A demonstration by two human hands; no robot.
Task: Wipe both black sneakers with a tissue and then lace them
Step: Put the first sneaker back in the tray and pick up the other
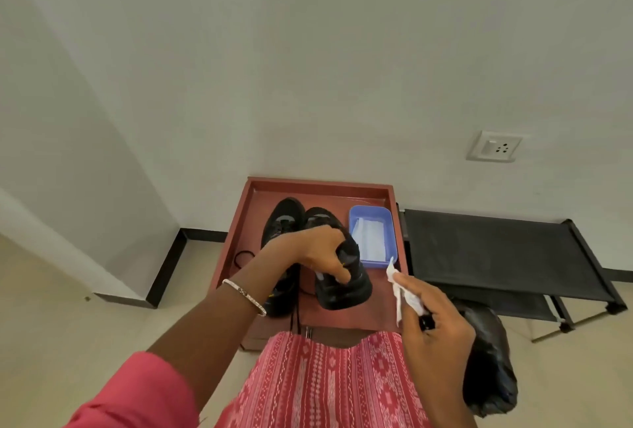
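Note:
Two black sneakers lie side by side on a red-brown tray table [387, 311]. My left hand [315, 253] grips the right sneaker [346, 290] at its collar and tongue, its heel end toward me and tipped up. The left sneaker [284, 222] rests flat beside it, partly hidden by my forearm. My right hand [431, 321] holds a crumpled white tissue [399, 294] just right of the gripped sneaker, apart from it. A loose black lace [243, 256] lies on the tray's left side.
A purple plastic tub [390, 239] with white tissues stands at the tray's back right. A low black fabric rack [496, 253] sits to the right by the wall. A black plastic bag [493, 369] lies on the floor near my right hand.

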